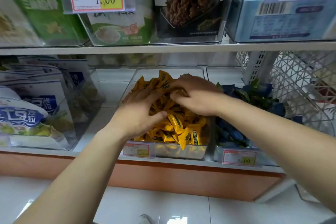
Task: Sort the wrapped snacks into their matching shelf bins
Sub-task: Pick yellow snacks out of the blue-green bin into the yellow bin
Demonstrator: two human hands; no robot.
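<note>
Both hands are in the clear plastic bin (199, 148) at the middle of the lower shelf (101, 154), which is heaped with yellow wrapped snacks (177, 130). Left hand (138, 114) lies palm-down on the near-left part of the heap, fingers spread and pushed in among the packets, thumb resting on top of one; motion blur on the fingertips, so I cannot tell whether it grips any packet. Right hand (195, 94) sits further back on top of the pile, fingers curled and bunched over a clump of yellow packets — looks closed on them, but the exact pinch is hidden under the knuckles. The two hands are near each other, not touching.

Just to the right, a second clear bin (219, 152) holds dark blue wrapped snacks (231, 134), with some green-tinted ones toward the back. Each bin has a red-and-yellow price tag (138, 151) clipped on its front. Left of the yellow bin — bare shelf, then a bin of large white-and-blue bags (27, 112). Upper shelf carries green boxes (118, 29), a black box (189, 9) and a pale blue box (280, 22). White mesh basket (300, 85) at far right.
</note>
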